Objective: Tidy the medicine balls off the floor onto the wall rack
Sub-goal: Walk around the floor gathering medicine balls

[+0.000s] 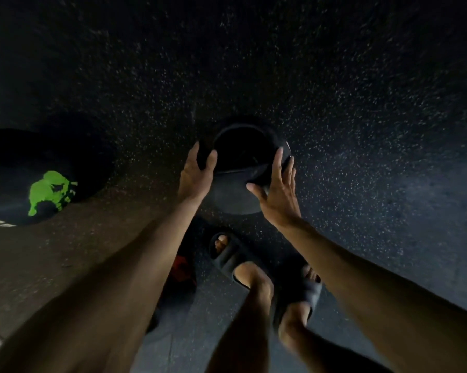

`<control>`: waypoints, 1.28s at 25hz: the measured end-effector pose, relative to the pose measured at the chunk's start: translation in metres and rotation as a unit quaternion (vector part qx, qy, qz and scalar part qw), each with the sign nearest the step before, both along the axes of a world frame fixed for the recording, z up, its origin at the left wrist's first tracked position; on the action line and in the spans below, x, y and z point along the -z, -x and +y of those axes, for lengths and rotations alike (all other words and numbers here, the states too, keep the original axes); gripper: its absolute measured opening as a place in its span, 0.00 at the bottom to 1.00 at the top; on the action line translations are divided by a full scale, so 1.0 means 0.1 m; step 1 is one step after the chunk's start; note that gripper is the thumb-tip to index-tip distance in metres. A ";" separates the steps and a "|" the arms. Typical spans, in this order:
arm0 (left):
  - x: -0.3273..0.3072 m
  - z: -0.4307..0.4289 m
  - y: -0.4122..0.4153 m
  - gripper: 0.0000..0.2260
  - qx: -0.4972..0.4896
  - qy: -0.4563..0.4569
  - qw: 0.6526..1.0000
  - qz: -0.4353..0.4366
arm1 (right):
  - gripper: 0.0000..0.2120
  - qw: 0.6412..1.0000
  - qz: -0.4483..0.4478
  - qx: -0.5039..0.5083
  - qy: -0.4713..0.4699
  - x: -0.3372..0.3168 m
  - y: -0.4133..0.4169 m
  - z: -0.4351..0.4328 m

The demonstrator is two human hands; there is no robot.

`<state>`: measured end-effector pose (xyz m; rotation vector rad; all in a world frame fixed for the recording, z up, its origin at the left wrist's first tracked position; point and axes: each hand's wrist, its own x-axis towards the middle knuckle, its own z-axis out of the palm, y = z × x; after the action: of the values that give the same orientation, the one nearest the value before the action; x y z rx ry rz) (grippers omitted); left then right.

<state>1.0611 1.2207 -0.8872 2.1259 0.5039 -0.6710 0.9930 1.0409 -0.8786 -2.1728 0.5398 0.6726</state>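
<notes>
We see a black medicine ball (240,168) just ahead of our sandalled feet (228,255), between both hands above the speckled dark floor (334,90); whether it rests there or is lifted, we cannot tell. It is round and matte, its lower part lit grey, with a faint seam across it. Our left hand (196,173) cups its left side, fingers spread; our right hand (278,195) lies flat on its right side, fingers straight and wide. A second black ball with green print (52,192) sits well apart to the left.
</notes>
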 end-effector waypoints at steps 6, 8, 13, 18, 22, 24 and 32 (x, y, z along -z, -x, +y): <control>-0.04 -0.15 -0.04 0.49 0.062 0.013 0.998 0.006 | 0.43 0.999 0.022 0.020 0.032 0.04 -1.20 -0.04; -0.03 -0.18 -0.26 0.49 0.067 0.003 0.998 -0.005 | 0.42 0.999 -0.003 0.038 0.033 0.03 -1.58 -0.01; 0.07 -0.13 -1.44 0.42 -0.019 0.020 0.999 0.028 | 0.43 0.999 -0.046 0.000 0.015 0.02 -1.58 -0.09; 0.12 -0.20 -2.24 0.33 -0.020 -0.051 0.998 0.006 | 0.40 0.999 -0.034 -0.010 -0.026 0.12 -2.22 0.07; 0.08 -0.26 -2.49 0.31 -0.050 -0.109 0.991 0.062 | 0.38 0.997 -0.041 -0.065 0.005 0.10 -2.85 -0.05; 0.04 -0.36 -2.59 0.33 -0.077 -0.129 0.984 0.094 | 0.38 0.994 -0.035 -0.105 -0.001 0.14 -3.21 -0.20; -0.05 -0.52 -2.96 0.50 -0.040 -0.078 0.994 0.066 | 0.26 0.995 -0.054 -0.082 0.030 0.09 -4.49 -0.09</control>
<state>1.3571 1.1688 -0.8819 2.2033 0.7318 -0.7515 1.4420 1.0316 -0.8874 -2.3130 0.3327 0.6282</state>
